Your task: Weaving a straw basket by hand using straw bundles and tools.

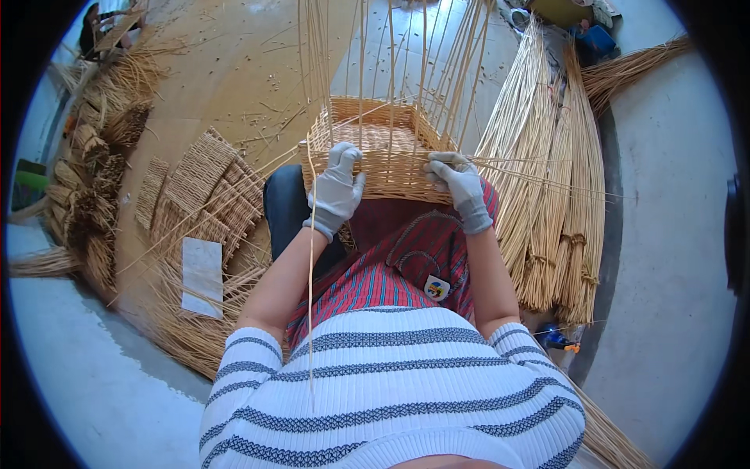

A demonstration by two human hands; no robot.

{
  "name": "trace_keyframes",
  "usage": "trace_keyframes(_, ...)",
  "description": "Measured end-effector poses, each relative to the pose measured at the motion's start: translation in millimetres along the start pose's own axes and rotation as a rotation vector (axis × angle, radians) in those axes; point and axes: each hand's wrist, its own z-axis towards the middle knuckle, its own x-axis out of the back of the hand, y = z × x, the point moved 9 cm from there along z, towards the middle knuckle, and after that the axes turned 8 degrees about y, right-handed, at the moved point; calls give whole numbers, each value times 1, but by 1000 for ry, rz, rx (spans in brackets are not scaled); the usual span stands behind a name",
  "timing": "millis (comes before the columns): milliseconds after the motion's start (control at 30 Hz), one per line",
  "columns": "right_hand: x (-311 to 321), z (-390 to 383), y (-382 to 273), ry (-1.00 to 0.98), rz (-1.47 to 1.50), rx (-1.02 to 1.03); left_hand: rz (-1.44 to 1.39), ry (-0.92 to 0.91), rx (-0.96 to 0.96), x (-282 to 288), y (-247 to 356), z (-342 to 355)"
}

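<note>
A half-woven, box-shaped wicker basket (391, 176) rests at my lap, its long upright stakes (391, 62) rising from the walls. My left hand (336, 187), in a pale grey work glove, is closed on the near wall close to the left corner. A loose wicker strand (312, 273) hangs past that hand, down over my sweater. At the right end of the same wall, my gloved right hand (458, 184) pinches thin weaving strands (539, 176), whose long ends run out to the right. The fingertips of both hands are partly hidden against the weave.
Flat woven panels (205, 176) are stacked on the floor to the left, beside a pale sheet (201, 277). Tied bundles of long wicker (574, 180) lie at the right. More bundles (101, 156) line the far left, where another person (101, 27) sits. Scraps litter the floor ahead.
</note>
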Motion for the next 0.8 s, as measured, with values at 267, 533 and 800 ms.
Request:
trace_keyframes(267, -46, 6, -17, -116, -7, 40, -1, -33, -48, -3, -5, 3)
trace_keyframes(533, -22, 1, -18, -20, 50, 72, -27, -76, -23, -5, -1, 3)
trace_keyframes(800, -13, -2, 3, 161, 89, 42, -66, -1, -84, -4, -4, 4)
